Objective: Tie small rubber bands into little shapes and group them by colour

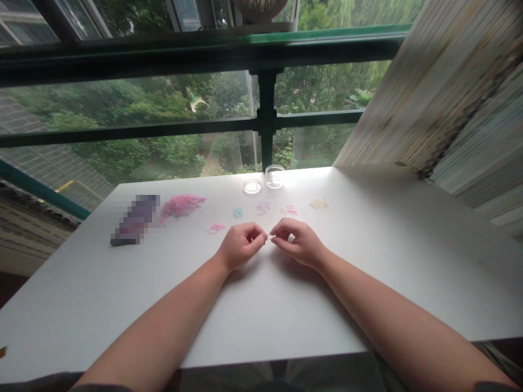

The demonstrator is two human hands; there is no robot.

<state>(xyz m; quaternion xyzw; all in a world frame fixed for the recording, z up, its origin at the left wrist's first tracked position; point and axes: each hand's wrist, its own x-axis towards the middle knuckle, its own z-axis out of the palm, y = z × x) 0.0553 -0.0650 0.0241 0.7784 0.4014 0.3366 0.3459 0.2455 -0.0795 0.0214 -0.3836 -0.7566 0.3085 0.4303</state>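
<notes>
My left hand [244, 246] and my right hand [298, 240] meet close together above the white table, thumb and fingers of each pinched. Between their fingertips stretches a small, thin whitish band [269, 237], mostly covered by the fingers. Just beyond the hands lie little piles of small thin loops that look like rubber bands: pink ones [216, 228] left of my left hand, teal ones [238, 212], mauve ones [262, 208], deeper pink ones [289, 209] and cream ones [318, 203] farther right.
A larger heap of mixed pink loops [182, 208] lies at the back left, beside a dark blurred-out object [137, 220]. Two clear round containers [252, 187] [275, 177] stand at the table's [229, 326] far edge. Behind are a green railing [163, 128] and a curtain [388, 103] at right.
</notes>
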